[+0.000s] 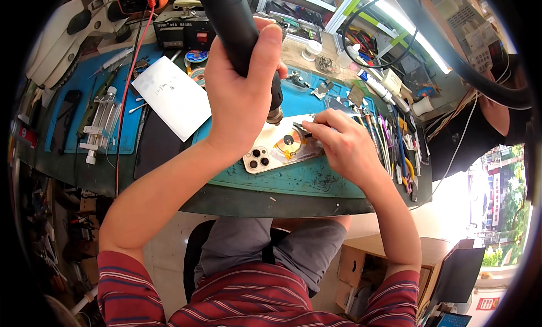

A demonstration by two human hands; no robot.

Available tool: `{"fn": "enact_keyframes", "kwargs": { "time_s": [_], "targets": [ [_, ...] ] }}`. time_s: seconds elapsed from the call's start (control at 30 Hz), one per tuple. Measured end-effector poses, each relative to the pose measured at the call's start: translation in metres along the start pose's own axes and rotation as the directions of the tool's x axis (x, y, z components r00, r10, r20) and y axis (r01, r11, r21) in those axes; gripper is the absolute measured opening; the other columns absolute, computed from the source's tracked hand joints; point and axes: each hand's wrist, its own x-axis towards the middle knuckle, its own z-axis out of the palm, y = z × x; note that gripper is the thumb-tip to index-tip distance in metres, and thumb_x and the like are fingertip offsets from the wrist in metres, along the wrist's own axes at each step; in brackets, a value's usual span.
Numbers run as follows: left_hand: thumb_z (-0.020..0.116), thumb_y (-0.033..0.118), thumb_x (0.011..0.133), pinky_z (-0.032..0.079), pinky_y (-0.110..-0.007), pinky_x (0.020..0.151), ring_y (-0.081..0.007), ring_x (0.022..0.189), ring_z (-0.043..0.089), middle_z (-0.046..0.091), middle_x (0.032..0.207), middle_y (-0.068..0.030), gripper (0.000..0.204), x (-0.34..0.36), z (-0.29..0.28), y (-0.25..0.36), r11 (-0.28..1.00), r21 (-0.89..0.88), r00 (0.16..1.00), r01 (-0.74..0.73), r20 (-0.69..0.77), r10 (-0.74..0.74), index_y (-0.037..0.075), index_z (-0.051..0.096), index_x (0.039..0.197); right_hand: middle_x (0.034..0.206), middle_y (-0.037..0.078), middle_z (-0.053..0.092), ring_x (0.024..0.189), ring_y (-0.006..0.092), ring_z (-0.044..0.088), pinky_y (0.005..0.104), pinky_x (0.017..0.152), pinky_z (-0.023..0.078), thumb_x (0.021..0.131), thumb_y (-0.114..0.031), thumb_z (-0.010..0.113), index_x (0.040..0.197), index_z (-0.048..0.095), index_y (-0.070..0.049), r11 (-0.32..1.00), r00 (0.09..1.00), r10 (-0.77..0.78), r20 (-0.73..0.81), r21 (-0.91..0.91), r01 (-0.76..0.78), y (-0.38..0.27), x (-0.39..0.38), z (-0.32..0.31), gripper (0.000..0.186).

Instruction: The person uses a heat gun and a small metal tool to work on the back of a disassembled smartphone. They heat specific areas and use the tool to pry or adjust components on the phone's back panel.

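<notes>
My left hand [245,84] is wrapped round a black hot-air gun [232,28], its metal nozzle [275,116] pointing down just above a phone. That phone [271,142] lies on the mat with its pale back up, a three-lens camera block [258,157] at its lower left. A round copper-coloured coil [289,139] with a dark centre shows in the middle of the back. Over the phone's right part, my right hand [344,143] pinches a thin dark tool [300,126], seemingly tweezers. Its tip is close to the coil; whether it touches cannot be made out.
A white paper sheet [172,95] lies left of my left forearm. Several screwdrivers and hand tools [389,138] line the right side of the blue-green mat [248,177]. A metal clamp fixture [103,124] stands at the left. Another person's arm [494,113] shows at far right.
</notes>
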Motion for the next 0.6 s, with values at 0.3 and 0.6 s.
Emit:
{"fn": "enact_keyframes", "kwargs": {
  "time_s": [0.3, 0.6],
  "targets": [
    [0.062, 0.026, 0.106, 0.053, -0.032, 0.073, -0.0135, 0.074, 0.058, 0.056, 0.081, -0.0026, 0.030, -0.0036, 0.0001, -0.0016, 0.998, 0.045, 0.999, 0.037, 0.026, -0.038, 0.002, 0.056, 0.123, 0.104, 0.008, 0.064, 0.098, 0.0271, 0.065, 0.0374, 0.087, 0.054, 0.079, 0.005, 0.067, 0.114, 0.073, -0.004, 0.998, 1.000, 0.006, 0.011, 0.063, -0.007, 0.0049, -0.0009, 0.0020, 0.037],
    [0.062, 0.026, 0.106, 0.053, -0.032, 0.074, -0.0136, 0.074, 0.058, 0.057, 0.081, -0.0027, 0.029, -0.0036, 0.0009, -0.0011, 0.998, 0.048, 0.998, 0.037, 0.044, -0.039, 0.002, 0.056, 0.123, 0.105, 0.010, 0.065, 0.100, 0.0289, 0.066, 0.0391, 0.089, 0.054, 0.081, 0.005, 0.065, 0.115, 0.074, -0.002, 0.997, 0.998, 0.031, 0.049, 0.075, -0.034, 0.0039, 0.0002, -0.0020, 0.036]
  ]
}}
